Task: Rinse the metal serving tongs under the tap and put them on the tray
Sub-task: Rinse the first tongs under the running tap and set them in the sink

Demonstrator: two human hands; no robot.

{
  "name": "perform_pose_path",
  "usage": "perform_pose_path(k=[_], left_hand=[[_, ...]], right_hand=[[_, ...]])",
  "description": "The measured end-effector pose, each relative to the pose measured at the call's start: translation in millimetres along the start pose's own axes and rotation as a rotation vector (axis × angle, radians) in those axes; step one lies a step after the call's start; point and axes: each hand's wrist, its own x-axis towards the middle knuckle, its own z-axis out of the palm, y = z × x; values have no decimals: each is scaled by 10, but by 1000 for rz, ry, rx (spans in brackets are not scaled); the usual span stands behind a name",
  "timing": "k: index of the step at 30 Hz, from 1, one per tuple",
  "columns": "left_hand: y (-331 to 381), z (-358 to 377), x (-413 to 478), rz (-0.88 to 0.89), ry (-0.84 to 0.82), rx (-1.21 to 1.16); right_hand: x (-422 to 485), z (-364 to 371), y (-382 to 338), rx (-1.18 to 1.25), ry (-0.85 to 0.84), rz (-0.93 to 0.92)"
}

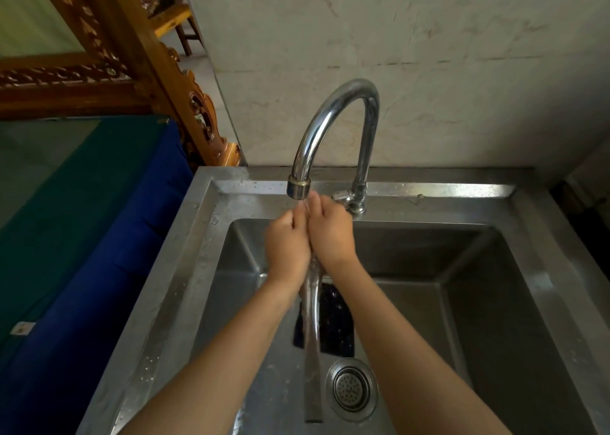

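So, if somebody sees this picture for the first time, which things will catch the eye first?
First, the two hands, left hand and right hand, pressed around the metal serving tongs in the middle, right under the tap spout. Next, the tall curved chrome tap rising above the steel sink. The round drain strainer sits at the bottom, right of the tongs.

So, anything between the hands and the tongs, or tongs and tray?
Nothing: left hand and right hand both grip the tongs under the tap. No tray is in view, so that path can't be judged.
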Motion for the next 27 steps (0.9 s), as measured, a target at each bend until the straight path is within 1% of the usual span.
perform_pose_path(k=[4, 6, 8, 10, 14, 16, 20, 23, 27], left_hand=[[54, -43, 213, -55, 34, -31], [35, -13, 199, -49, 34, -18], [34, 7, 159, -31, 42, -21], [55, 2, 186, -10, 59, 1], [140, -13, 332, -16, 73, -1], [127, 14, 339, -15, 54, 10], [76, 74, 278, 20, 63, 8], [50, 105, 213, 97, 42, 41], [-31, 131, 58, 160, 13, 58]], right_hand=[[-323, 80, 139, -86, 34, -78], [-208, 17, 107, -109, 13, -58], [-47, -51, 11, -46, -50, -34], [-39, -36, -27, 18, -68, -34], [-381, 48, 122, 1, 7, -67], [-362, 9, 140, 1, 23, -73], [-87, -102, 35, 70, 26, -66], [-4, -116, 16, 118, 31, -13], [41, -135, -8, 136, 94, 6]])
